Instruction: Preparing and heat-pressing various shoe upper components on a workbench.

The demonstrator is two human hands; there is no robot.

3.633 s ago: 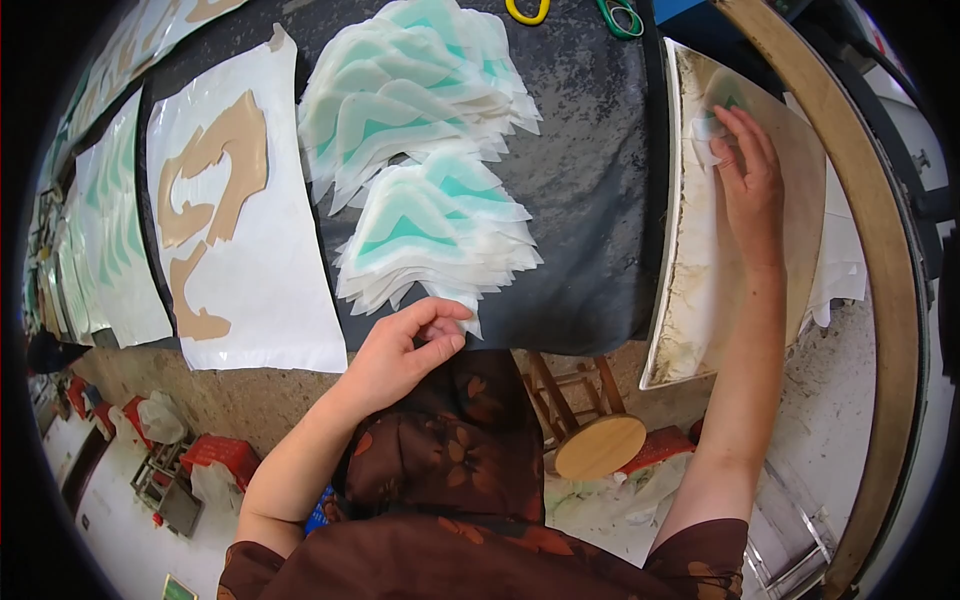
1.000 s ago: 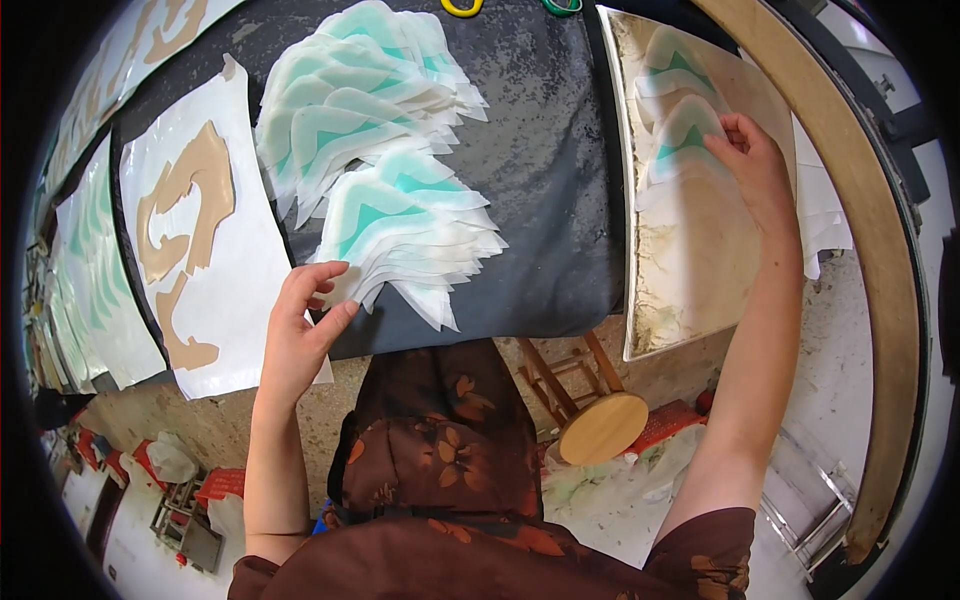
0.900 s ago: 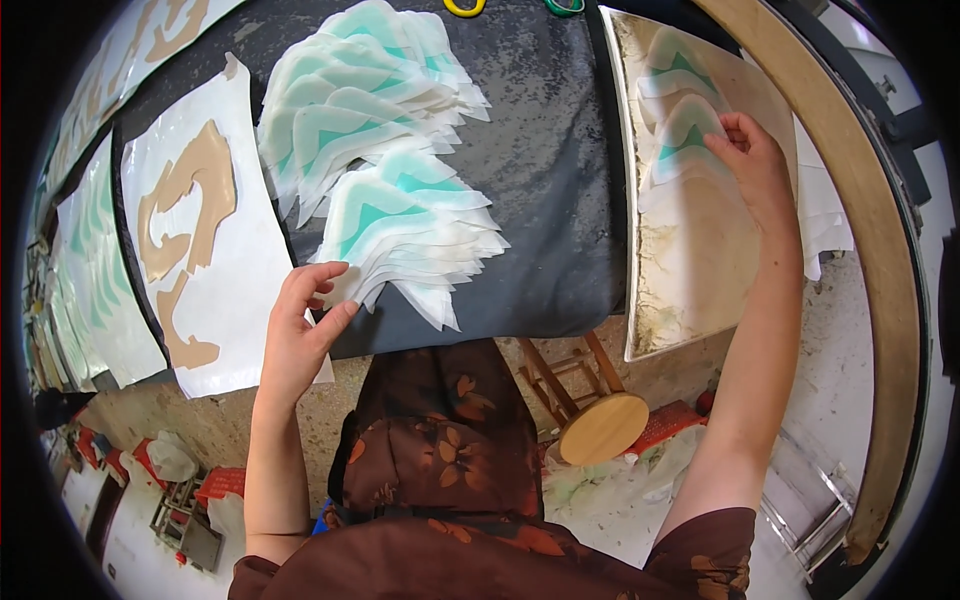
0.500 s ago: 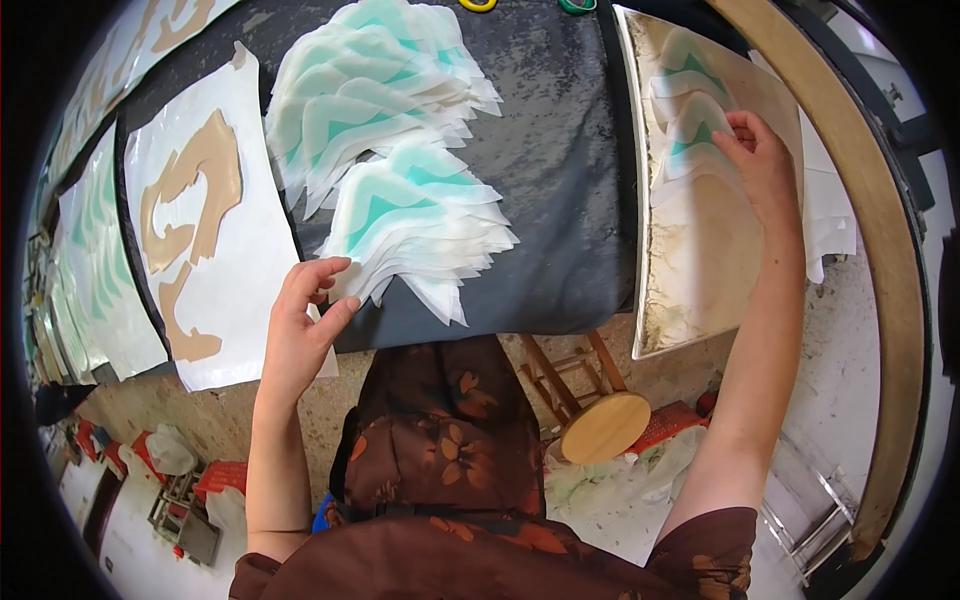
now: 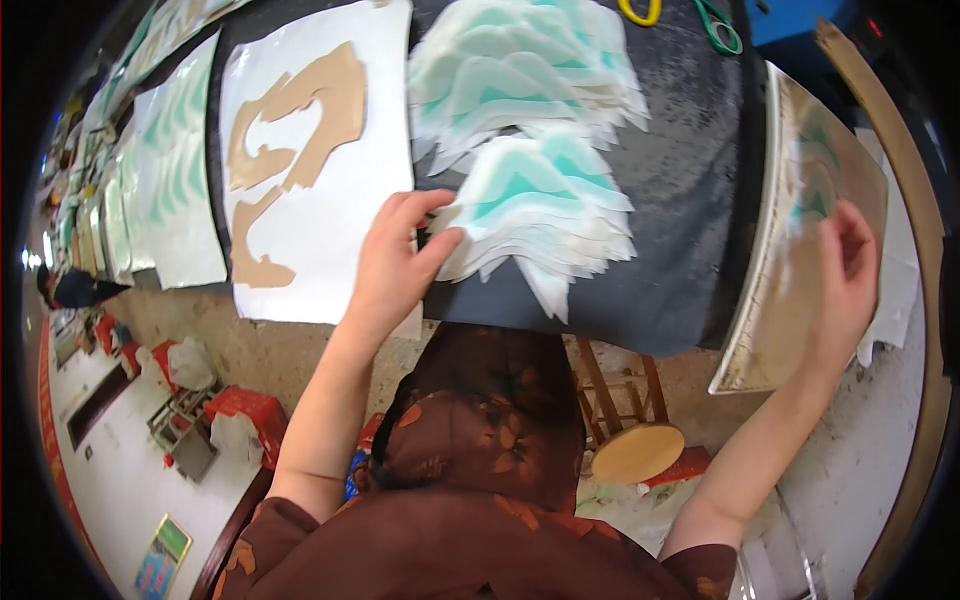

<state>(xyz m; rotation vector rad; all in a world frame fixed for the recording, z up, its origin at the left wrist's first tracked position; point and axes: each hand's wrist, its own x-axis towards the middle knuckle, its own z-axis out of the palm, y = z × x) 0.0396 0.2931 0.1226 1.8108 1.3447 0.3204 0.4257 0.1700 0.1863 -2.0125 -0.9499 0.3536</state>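
Observation:
My left hand (image 5: 395, 262) rests at the left edge of a fanned stack of thin white sheets with green patches (image 5: 545, 205), cut in wavy, peaked shapes. Its thumb and forefinger are apart, close against the stack's edge. A larger fanned pile of similar cut sheets (image 5: 520, 75) lies just beyond. My right hand (image 5: 852, 275), a little blurred, is over a tilted pale board (image 5: 770, 330). Its fingers are loosely bent, apart from the thumb, and I see nothing held in them. Beside the fingertips, green-patched cut sheets (image 5: 812, 195) lie on the board, partly hidden by the hand.
Left of the stack, tan cut shapes (image 5: 335, 110) lie on a white sheet (image 5: 375, 225). Yellow-handled (image 5: 640, 10) and green-handled scissors (image 5: 722, 35) lie at the dark table's (image 5: 680, 200) far side. A wooden stool (image 5: 637, 453) stands below the table edge.
The whole view has swung left, so the table's contents sit farther right in the picture. My right hand has drawn its fingers back from the cut sheet on the board. My left hand stays by the stack.

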